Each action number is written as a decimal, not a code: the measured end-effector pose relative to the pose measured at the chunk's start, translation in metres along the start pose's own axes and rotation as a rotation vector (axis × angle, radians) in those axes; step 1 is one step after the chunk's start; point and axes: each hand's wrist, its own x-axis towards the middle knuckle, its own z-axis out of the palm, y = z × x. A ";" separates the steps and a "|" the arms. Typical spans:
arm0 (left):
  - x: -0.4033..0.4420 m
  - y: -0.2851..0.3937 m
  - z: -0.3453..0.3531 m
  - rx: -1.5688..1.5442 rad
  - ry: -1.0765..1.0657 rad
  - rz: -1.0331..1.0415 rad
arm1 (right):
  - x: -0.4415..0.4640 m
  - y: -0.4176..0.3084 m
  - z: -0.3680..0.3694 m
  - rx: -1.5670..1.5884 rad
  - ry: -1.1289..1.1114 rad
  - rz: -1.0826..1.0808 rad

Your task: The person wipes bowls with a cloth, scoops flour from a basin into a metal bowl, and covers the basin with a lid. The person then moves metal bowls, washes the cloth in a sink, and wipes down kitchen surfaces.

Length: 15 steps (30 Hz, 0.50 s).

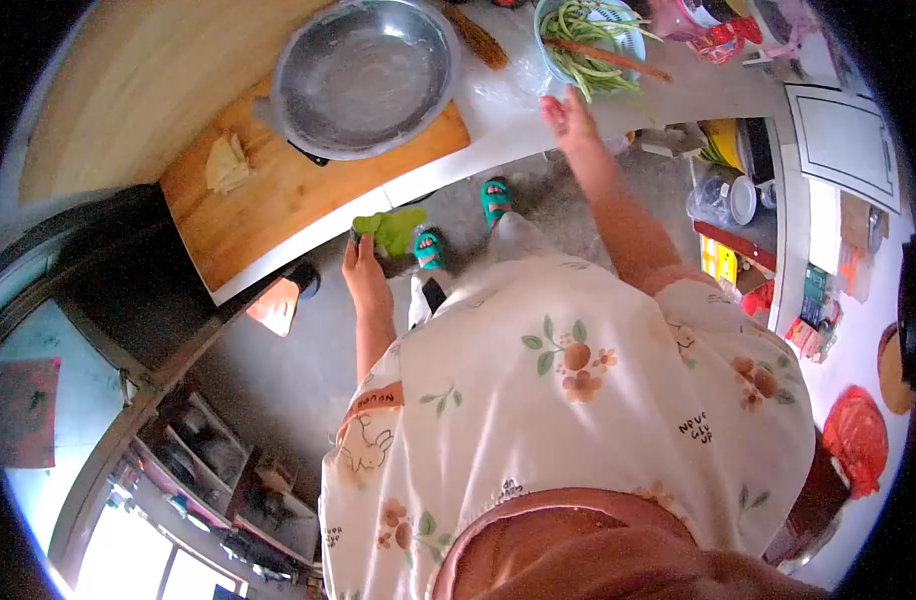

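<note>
My right hand [573,120] reaches out over the counter's front edge, fingers apart with nothing in them. Just beyond its fingertips is a light blue basket [633,45] of long green beans [593,50], with a brown wooden stick [608,60] lying across it. Low by the front of the counter, my left hand [366,272] has its fingers closed around a small dark thing too indistinct to name. A crumpled yellow-green sheet [393,230] shows right beside those fingers; whether the hand grips it too is unclear.
A large metal basin [368,75] rests partly on a wooden board [268,205], with a pale cloth [230,163] to its left. A brush [478,38] and clear plastic [513,80] lie near the basket. Shelves with containers [743,200] stand at right; my green sandals [430,250] are below.
</note>
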 end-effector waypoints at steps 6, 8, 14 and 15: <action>0.008 -0.006 0.060 0.079 0.008 -0.075 | 0.077 -0.054 -0.031 0.237 0.086 0.120; 0.003 -0.003 0.074 0.119 0.029 -0.074 | 0.087 -0.052 -0.028 0.165 0.148 0.088; 0.007 -0.018 0.071 0.163 0.024 -0.064 | -0.001 -0.079 -0.062 -1.536 -0.058 -1.098; 0.009 -0.022 0.063 0.160 0.038 -0.061 | -0.016 -0.089 -0.064 -1.575 -0.111 -1.090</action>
